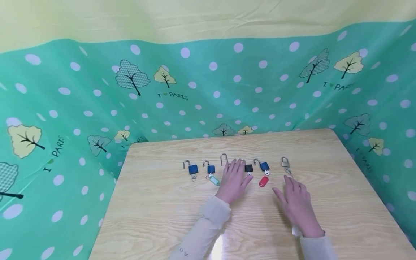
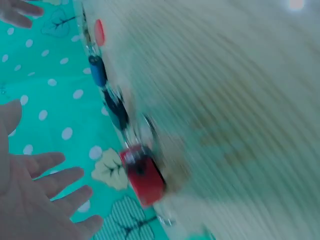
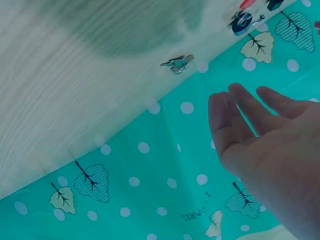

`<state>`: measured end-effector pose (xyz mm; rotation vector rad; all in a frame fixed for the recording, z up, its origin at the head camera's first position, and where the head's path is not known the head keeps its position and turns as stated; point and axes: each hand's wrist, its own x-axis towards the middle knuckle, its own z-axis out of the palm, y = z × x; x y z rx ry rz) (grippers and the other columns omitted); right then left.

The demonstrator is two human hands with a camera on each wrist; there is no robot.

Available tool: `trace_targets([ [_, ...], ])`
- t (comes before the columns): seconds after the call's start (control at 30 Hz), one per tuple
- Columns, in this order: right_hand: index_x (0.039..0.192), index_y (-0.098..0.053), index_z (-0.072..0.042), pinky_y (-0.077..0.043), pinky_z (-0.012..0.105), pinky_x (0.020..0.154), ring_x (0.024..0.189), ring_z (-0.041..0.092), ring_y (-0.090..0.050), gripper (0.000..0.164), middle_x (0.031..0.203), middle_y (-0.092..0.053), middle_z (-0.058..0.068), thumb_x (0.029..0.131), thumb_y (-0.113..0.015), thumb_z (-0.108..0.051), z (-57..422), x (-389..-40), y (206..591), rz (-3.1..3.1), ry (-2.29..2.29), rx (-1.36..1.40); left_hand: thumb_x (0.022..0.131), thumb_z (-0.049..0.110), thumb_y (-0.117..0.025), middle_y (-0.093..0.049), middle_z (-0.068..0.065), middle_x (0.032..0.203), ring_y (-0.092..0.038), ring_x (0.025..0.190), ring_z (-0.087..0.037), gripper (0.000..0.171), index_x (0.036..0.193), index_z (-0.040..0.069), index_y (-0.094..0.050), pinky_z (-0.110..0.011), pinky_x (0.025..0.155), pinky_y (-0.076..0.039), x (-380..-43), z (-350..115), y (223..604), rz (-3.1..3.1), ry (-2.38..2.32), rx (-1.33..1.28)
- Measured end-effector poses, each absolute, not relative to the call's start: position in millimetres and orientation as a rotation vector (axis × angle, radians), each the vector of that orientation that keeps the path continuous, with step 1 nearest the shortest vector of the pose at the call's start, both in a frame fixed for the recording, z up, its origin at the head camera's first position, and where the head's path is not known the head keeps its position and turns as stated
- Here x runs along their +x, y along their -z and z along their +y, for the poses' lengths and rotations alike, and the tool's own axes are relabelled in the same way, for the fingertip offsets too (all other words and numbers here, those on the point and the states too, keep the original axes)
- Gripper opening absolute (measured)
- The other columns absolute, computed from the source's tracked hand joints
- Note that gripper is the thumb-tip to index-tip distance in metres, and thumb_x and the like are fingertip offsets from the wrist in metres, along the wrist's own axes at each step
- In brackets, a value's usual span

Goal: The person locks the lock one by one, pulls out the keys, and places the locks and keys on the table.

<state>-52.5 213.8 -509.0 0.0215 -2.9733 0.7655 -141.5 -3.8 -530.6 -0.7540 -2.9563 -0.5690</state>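
Note:
My left hand (image 1: 232, 182) hovers over the middle of a row of padlocks, fingers spread and holding nothing. It hides most of a padlock whose long raised shackle (image 1: 224, 159) shows past the fingertips; the left wrist view shows a red padlock (image 2: 144, 175) near that hand. Just right of the left fingers lies a black padlock (image 1: 248, 168) with a key in it. My right hand (image 1: 297, 206), fingers loosely extended, is nearest to the small silver padlock (image 1: 285, 163) with keys (image 1: 288, 171) at the row's right end. Nothing is in its grasp.
Blue padlocks with raised shackles lie along the row: one at far left (image 1: 193, 169), another (image 1: 211, 169) with a green key tag (image 1: 214, 180), and one right of centre (image 1: 264, 166) above a red key tag (image 1: 264, 181). A patterned green cloth (image 1: 201, 86) hangs behind the wooden table (image 1: 156, 216).

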Motion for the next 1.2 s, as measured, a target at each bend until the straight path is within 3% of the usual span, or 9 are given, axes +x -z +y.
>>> trace_targets([
  [0.23, 0.137, -0.033, 0.015, -0.031, 0.069, 0.092, 0.117, 0.055, -0.034, 0.07, 0.131, -0.04, 0.039, 0.097, -0.053, -0.039, 231, -76, 510, -2.963, -0.791, 0.016, 0.1, 0.044, -0.044, -0.033, -0.008, 0.152, -0.024, 0.142, -0.028, 0.058, 0.147, 0.011, -0.034, -0.047, 0.115, -0.019, -152, 35, 534, -2.936, 0.721, -0.855],
  [0.4, 0.135, -0.035, 0.016, -0.036, 0.067, 0.092, 0.115, 0.054, -0.04, 0.066, 0.126, -0.044, 0.038, 0.095, -0.061, -0.028, 240, -93, 509, -2.951, -0.891, -0.01, 0.1, 0.045, -0.042, -0.036, -0.006, 0.151, -0.023, 0.142, -0.027, 0.057, 0.147, 0.013, -0.034, -0.047, 0.114, -0.02, -156, 56, 541, -2.955, 0.763, -0.904],
  [0.87, 0.128, -0.049, 0.01, -0.044, 0.061, 0.085, 0.105, 0.044, -0.051, 0.044, 0.114, -0.053, 0.027, 0.097, -0.056, -0.021, 258, -144, 528, -2.867, -0.942, -0.13, 0.101, 0.039, -0.044, -0.044, 0.003, 0.144, -0.03, 0.139, -0.016, 0.046, 0.143, 0.019, -0.043, -0.032, 0.115, -0.021, -189, 94, 536, -3.023, 0.805, -0.942],
  [1.2, 0.126, -0.047, 0.017, -0.044, 0.063, 0.078, 0.104, 0.051, -0.044, 0.054, 0.114, -0.045, 0.036, 0.096, -0.055, -0.028, 265, -160, 534, -3.019, -0.795, -0.268, 0.101, 0.035, -0.046, -0.05, -0.001, 0.14, -0.037, 0.135, -0.014, 0.043, 0.137, 0.012, -0.05, -0.027, 0.112, -0.025, -195, 112, 539, -3.076, 0.627, -0.988],
])
